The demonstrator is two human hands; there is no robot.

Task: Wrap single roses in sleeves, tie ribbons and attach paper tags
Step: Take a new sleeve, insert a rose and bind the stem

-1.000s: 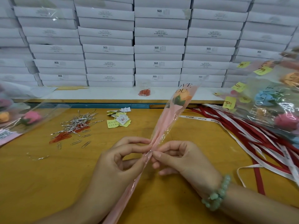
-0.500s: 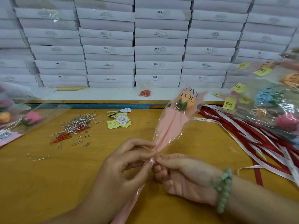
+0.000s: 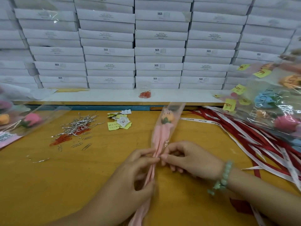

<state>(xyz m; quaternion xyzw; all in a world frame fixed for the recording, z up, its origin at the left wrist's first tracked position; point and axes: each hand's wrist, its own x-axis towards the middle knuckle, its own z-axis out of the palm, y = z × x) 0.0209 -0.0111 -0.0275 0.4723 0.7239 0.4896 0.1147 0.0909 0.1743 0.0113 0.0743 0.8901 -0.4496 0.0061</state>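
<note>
Sleeved rose point(image 3: 163, 132), left hand point(image 3: 136, 173) and right hand point(image 3: 190, 162) pinching, boxes point(image 3: 158, 52) marked SGS

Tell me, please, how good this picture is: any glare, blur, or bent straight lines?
Head view: the stacked white boxes bow at the edges, a wide-angle distortion; glare streaks the clear wrapped flowers at the right, which look soft; the sleeved rose is slightly blurred; light is even, with only faint shadows under the left hand and right hand.
</note>
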